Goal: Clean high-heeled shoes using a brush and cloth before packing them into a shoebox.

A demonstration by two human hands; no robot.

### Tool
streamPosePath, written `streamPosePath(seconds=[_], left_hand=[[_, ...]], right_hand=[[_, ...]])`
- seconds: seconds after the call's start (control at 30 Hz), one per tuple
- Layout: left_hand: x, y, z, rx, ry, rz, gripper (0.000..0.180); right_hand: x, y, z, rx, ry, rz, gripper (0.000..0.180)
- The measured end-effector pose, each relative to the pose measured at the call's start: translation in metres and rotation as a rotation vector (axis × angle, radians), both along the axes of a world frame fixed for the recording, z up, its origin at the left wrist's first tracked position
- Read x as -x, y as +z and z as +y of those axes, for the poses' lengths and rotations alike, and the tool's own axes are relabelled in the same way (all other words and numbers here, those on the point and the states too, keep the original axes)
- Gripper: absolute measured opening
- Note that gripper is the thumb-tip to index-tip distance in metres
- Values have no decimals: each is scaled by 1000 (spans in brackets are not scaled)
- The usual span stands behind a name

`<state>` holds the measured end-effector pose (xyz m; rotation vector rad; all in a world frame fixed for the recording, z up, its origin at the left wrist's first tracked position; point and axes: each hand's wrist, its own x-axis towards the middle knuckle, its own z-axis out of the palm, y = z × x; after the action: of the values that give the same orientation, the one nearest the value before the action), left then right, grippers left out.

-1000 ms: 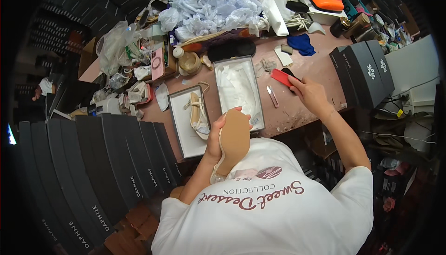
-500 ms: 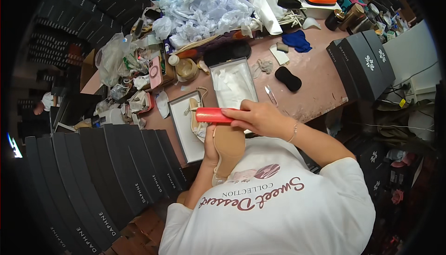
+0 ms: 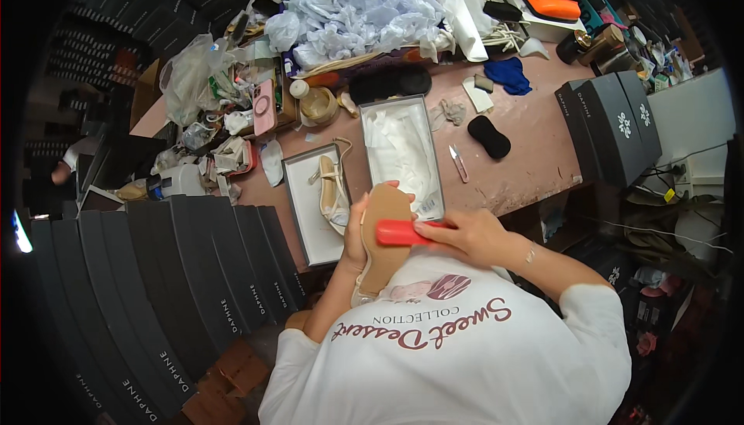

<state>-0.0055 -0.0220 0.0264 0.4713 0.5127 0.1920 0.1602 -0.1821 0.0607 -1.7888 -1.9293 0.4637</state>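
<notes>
Red tool held against a sandal sole.
Left hand [image 3: 355,240] grips the tan-soled strappy sandal [image 3: 385,239]; right hand [image 3: 465,235] clasps a red oblong plastic tool [image 3: 403,232] across it.

1. 2 open shoe boxes [image 3: 310,227] are sitting side by side on the pink table [image 3: 535,169].
2. Crumpled plastic wrap [image 3: 364,6] is piling up at the back.
3. Black boxes [image 3: 155,285] are lining the left side.
</notes>
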Motion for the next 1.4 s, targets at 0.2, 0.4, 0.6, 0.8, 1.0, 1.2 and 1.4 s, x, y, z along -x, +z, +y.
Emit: streamPosePath(seconds=[0.2, 0.4, 0.6, 0.8, 1.0, 1.2, 1.4], left_hand=[[-8, 2, 11, -91, -35, 27, 55], [-22, 10, 0, -14, -38, 67, 56], [-12, 13, 11, -110, 21, 19, 56], [-16, 13, 7, -94, 0, 99, 57], [-20, 11, 3, -104, 56, 135, 59], [-12, 3, 10, -79, 126, 76, 64], [-29, 4, 6, -98, 20, 91, 70]], right_hand=[[14, 24, -3, -50, 21, 11, 42], [-10, 1, 68, -234, -307, 30, 41], [-40, -4, 44, -260, -502, 319, 45], [-3, 0, 20, -139, -154, -2, 43], [-8, 16, 15, -185, -113, 34, 38], [-63, -115, -13, 44, -692, 245, 38], [-61, -184, -3, 11, -846, 341, 40]])
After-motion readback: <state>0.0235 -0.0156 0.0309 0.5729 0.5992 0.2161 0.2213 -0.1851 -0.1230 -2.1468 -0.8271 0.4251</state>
